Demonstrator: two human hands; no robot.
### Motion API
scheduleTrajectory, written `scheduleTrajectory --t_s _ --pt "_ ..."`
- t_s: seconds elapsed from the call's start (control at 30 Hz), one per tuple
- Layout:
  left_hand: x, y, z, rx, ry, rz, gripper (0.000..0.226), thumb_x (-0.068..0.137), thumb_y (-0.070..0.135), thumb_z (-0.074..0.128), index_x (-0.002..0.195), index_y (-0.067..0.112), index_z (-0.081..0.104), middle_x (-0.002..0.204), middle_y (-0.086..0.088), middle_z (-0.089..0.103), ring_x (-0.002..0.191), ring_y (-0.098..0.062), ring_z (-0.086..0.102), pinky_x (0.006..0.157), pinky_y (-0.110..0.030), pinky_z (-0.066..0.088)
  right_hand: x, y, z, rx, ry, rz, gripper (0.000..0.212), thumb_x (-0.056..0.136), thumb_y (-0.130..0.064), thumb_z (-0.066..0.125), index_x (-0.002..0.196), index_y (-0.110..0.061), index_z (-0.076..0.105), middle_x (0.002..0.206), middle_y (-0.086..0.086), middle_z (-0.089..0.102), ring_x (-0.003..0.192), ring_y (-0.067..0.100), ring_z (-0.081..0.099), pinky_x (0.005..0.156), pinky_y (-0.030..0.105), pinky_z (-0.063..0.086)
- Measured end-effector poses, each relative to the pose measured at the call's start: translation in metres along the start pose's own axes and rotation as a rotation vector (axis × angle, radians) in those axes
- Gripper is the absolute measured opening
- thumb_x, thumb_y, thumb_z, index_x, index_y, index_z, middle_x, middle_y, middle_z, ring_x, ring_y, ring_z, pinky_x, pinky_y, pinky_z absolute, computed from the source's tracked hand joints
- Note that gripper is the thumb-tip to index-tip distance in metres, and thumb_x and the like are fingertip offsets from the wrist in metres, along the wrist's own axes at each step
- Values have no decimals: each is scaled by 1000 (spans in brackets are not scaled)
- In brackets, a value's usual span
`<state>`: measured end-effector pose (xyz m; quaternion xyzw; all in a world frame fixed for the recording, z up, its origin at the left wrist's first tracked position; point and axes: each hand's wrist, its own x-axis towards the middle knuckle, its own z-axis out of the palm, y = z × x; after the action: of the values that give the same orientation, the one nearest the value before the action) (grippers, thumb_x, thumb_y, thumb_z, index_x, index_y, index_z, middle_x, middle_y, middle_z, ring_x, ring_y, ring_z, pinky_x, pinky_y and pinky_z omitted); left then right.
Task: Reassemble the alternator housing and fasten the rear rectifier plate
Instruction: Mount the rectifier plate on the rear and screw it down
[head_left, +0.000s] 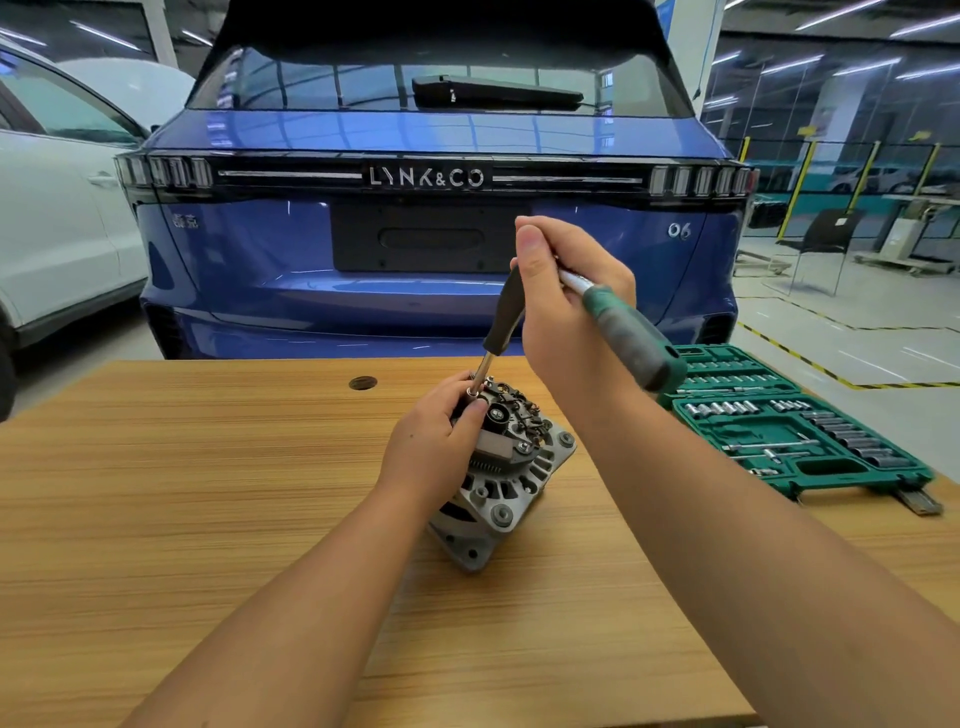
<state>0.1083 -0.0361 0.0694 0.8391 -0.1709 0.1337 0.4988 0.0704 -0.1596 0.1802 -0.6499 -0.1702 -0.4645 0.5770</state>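
Grey cast-metal alternator (498, 483): standing on end near the middle of the light wood-grain table (208, 493), dark rectifier plate (511, 413) facing up.
Left hand (434, 441): gripping the alternator's upper left side, fingers curled round the housing, fingertips close by the tool tip.
Right hand (563, 312): raised above the alternator, wrapping round a green-handled ratchet (623, 332) joined to a black-sleeved steel extension bar (493, 343); bar slanting down, small socket tip sitting at the plate's far left edge.
Open green socket-set case (800, 426): lying on the table's right side, well apart.
Blue hatchback car (431, 234): standing behind the table.
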Motion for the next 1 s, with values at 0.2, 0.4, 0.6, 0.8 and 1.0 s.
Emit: scheduleTrajectory --t_s 0.2,0.4,0.6,0.8,1.0 --pt "2 -3 -2 -22 -11 23 30 104 33 50 132 30 63 138 24 56 118 0 55 97 -32 49 3 8 -4 338 -132 359 15 104 -29 53 114 -26 64 106 -3 74 96 18 72 86 36 59" --pt "5 -8 -1 6 -13 58 30 105 31 50 131 28 64 143 23 52 123 6 46 94 -15 37 23 25 -19 771 -364 665 29 104 -43 46 112 -27 68 105 -3 72 92 16 65 83 34 47" --pt "6 -8 2 59 19 64 32 106 31 47 133 25 62 131 31 47 111 18 38 81 -1 27 18 20 -13 412 -261 264 18 101 -28 57 111 -21 70 103 7 75 96 27 72 80 37 58" --pt "4 -8 0 54 11 46 29 106 32 47 129 30 62 126 28 54 101 20 48 79 -8 34 1 7 -1 181 -134 26 12 98 -19 61 106 -19 69 91 14 74 86 32 72 77 49 60" --pt "4 -8 1 38 14 47 29 106 31 47 130 30 63 126 32 51 112 9 48 80 -7 32 0 8 1 169 -94 105 14 99 -27 59 109 -20 66 97 10 73 93 30 71 84 50 58"
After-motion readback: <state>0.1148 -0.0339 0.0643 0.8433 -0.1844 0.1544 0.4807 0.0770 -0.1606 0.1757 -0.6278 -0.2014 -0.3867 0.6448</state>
